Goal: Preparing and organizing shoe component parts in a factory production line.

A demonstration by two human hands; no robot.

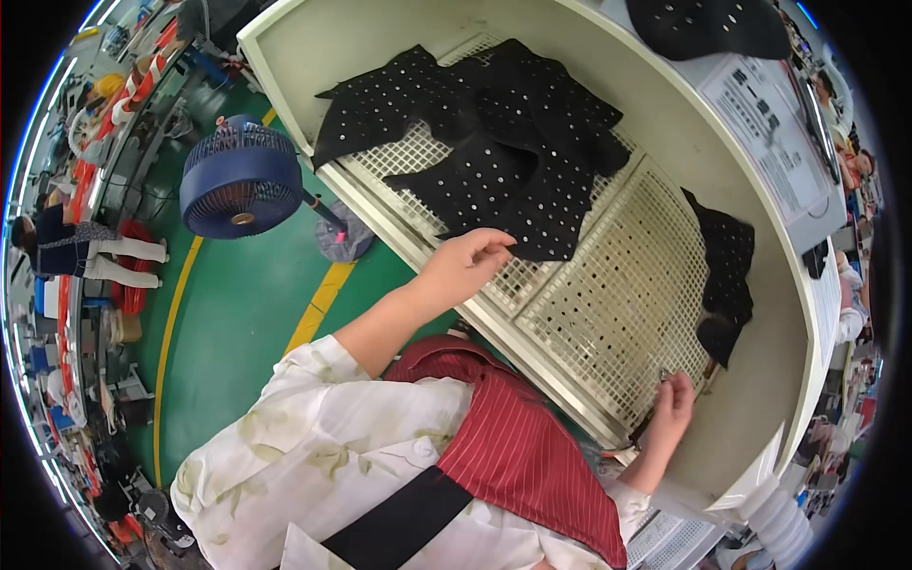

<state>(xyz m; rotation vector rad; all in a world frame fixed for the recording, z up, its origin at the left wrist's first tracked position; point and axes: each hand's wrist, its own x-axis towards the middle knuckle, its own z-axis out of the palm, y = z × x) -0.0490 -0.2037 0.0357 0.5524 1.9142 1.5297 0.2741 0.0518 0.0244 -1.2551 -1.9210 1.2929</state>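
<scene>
My left hand [465, 271] reaches over the near edge of a pale box-like worktable, its fingers curled together. The fingertips meet the lower edge of a pile of black pieces dotted with white spots [503, 142]; whether they pinch an edge or something small is unclear. Low on the right side of the grille, my right hand [671, 408] is closed, thumb against fingers. A tiny object [663, 374] shows at its fingertips, too small to name. Beyond that hand, another black dotted piece [728, 275] leans along the right wall.
A perforated grille [608, 294] forms the worktable's floor, with raised walls [655, 104] around it. More black dotted material [708, 27] and a printed sheet [768, 133] lie on the far ledge. A blue fan [239, 180] stands left on the green floor. People work at benches beyond.
</scene>
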